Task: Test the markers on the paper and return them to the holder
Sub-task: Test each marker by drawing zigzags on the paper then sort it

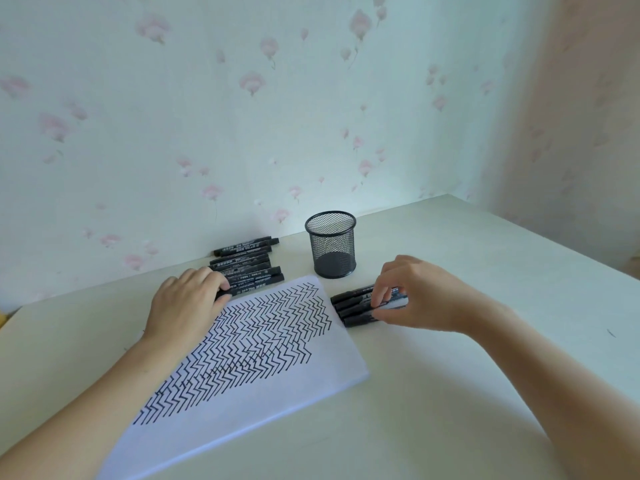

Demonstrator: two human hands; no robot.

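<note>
A person's left hand (187,303) curls its fingers over the nearest of a row of black markers (247,261) at the wall. The right hand (412,296) pinches a second marker group (356,306) beside the zigzag-covered paper (277,393). The mesh holder (331,244) stands between them on the pale worktop (485,375).

- Soft, even daylight; cool greenish cast.
- Faint shadows under forearms on the counter (485,258).
- Wide-angle bending at edges.
- Slightly soft wallpaper (207,98).
</note>
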